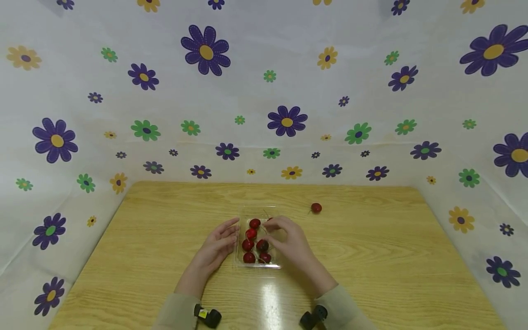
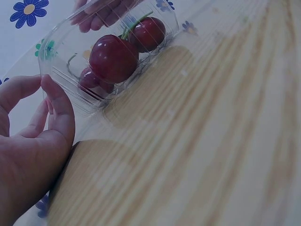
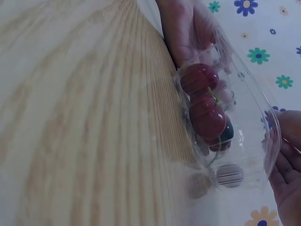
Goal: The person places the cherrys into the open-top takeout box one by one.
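A clear plastic box (image 1: 257,265) holding several red cherries (image 1: 249,258) stands on the table between the two hands. At its left side is my left hand (image 1: 216,247), loosely bent, its fingertips touching the rim; the left wrist view shows this hand (image 2: 33,146) beside the box wall (image 2: 63,84). From the right, my right hand (image 1: 290,240) reaches over the box edge, thumb and index finger bent and apart above the cherries. I see no cherry between them. In the right wrist view, this hand (image 3: 289,162) is at the rim, its fingertips partly hidden by the plastic.
A single cherry (image 1: 316,208) with a stem lies on the wooden table (image 1: 371,256), behind and to the right of the box. White cloth (image 1: 247,96) with printed flowers surrounds the table's back and sides. Each sleeve carries a black wrist camera (image 1: 208,316).
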The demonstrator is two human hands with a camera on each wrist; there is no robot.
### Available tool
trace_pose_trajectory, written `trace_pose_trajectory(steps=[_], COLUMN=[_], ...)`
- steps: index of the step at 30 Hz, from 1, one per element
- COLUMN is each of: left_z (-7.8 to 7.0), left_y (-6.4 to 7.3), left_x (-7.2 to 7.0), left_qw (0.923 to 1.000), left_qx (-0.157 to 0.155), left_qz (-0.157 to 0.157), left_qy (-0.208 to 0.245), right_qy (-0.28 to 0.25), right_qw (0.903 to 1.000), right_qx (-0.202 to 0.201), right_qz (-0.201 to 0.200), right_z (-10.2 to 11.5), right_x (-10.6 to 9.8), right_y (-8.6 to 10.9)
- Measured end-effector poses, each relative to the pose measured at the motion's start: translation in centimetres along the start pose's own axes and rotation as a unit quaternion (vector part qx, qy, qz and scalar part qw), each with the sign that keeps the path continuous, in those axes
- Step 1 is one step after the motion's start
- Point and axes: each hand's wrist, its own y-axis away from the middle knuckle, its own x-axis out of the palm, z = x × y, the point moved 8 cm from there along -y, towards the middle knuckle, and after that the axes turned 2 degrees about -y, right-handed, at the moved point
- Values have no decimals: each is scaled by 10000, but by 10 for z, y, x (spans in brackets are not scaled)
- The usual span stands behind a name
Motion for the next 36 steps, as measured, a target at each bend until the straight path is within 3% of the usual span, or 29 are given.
trace_pose_trajectory(steps=[9, 17, 36], left_z=[3, 1, 1], left_y=[-1, 1, -1], left_x=[-1, -1, 0], left_qw=[10000, 9999, 10000], left_qx=[-85, 44, -22], left_qz=[-18, 100, -19], left_qy=[-7, 33, 25], right_qy=[117, 225, 297], right_qw=[9992, 9962, 9912], right_qx=[126, 371, 576], right_qz=[-349, -760, -1151], right_z=[-12, -27, -57], right_x=[-15, -33, -66], right_y=[0, -1, 3])
